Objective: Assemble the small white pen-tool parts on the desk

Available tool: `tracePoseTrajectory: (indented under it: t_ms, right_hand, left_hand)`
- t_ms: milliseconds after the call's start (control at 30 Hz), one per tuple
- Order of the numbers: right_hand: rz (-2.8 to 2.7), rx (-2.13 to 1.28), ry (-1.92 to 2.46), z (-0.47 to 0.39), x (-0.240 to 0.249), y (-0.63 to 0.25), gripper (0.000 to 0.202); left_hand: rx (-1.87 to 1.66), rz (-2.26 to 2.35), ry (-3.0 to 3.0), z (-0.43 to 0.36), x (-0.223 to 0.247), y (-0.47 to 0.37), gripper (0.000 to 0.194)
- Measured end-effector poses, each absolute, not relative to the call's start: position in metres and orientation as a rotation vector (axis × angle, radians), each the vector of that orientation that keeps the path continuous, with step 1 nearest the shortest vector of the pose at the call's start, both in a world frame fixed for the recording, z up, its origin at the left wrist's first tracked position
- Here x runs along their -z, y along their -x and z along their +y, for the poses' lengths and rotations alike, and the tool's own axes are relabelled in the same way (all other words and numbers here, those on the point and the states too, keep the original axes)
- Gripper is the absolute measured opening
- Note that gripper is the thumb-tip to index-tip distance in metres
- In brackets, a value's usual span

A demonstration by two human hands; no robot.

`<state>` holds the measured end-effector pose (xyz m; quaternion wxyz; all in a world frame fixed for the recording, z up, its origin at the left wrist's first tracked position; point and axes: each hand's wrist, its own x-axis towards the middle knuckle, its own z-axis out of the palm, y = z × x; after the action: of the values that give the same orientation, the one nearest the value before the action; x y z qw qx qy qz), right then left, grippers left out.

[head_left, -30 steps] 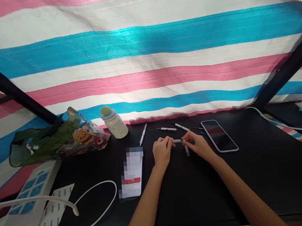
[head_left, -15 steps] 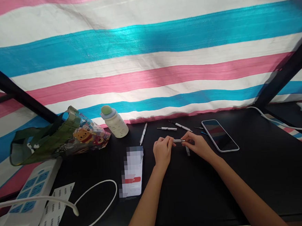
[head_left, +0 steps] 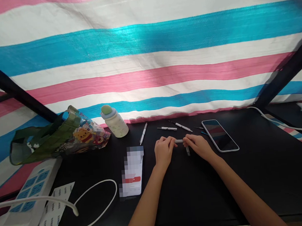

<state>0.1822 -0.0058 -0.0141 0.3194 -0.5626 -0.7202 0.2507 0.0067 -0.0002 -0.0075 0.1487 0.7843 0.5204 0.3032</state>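
Observation:
Between my two hands lies a white pen barrel, held level just above the black table. My left hand pinches its left end, and my right hand has its fingers closed around the right end. A short grey-and-white pen part rests on the table just under my right fingers. Beyond my hands lie a white pen piece with a thin tip and a similar one at a slant. A whole white pen is farther left. Near the right phone lies a small blue piece.
A phone with a lit screen lies left of my forearm; a dark-screened phone is on the right. Farther left stand a bottle, a green bag, a power strip and a looping white cable. Striped sheeting hangs behind.
My right fingers have shifted slightly right along the barrel and curled in more. My left hand has moved a touch to the right. The things on the table stay put.

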Motion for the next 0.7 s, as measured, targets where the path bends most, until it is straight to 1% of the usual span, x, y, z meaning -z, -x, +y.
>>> tracePoseTrajectory:
  t_ms: [67,100,233,333,400,500,567,633,700]
  right_hand:
    - [-1.89,-0.647,1.506,-0.0067,0.0134,-0.1822,0.038]
    - [-1.88,-0.649,1.509,-0.0069,0.0134,-0.1821,0.037]
    - [-1.84,-0.698,1.434,-0.0061,0.0154,-0.1812,0.021]
    - [-1.842,-0.698,1.416,-0.0056,0.016,-0.181,0.018]
    - [-1.872,-0.657,1.454,-0.006,0.0147,-0.1816,0.022]
    - [-1.909,-0.569,1.524,-0.0072,0.0118,-0.1826,0.037]
    - [-1.897,-0.558,1.529,-0.0077,0.0105,-0.1827,0.041]
    - [-1.879,-0.593,1.504,-0.0079,0.01,-0.1823,0.036]
    - [-1.869,-0.618,1.485,-0.008,0.0101,-0.1815,0.027]
  left_hand:
    - [-0.862,1.489,-2.275,-0.0007,0.0073,-0.0072,0.032]
    - [-0.865,1.495,-2.277,-0.0009,0.0072,-0.0073,0.031]
    - [-0.9,1.533,-2.251,-0.0009,0.0063,-0.0063,0.029]
    - [-0.894,1.535,-2.234,-0.0007,0.0057,-0.0058,0.03]
    - [-0.876,1.512,-2.23,-0.0007,0.0055,-0.0061,0.03]
    - [-0.859,1.454,-2.245,-0.0012,0.0053,-0.007,0.029]
    - [-0.856,1.448,-2.247,-0.0015,0.0048,-0.0074,0.029]
    - [-0.86,1.473,-2.232,-0.0017,0.004,-0.0073,0.028]
    - [-0.864,1.49,-2.216,-0.0016,0.0031,-0.0068,0.027]
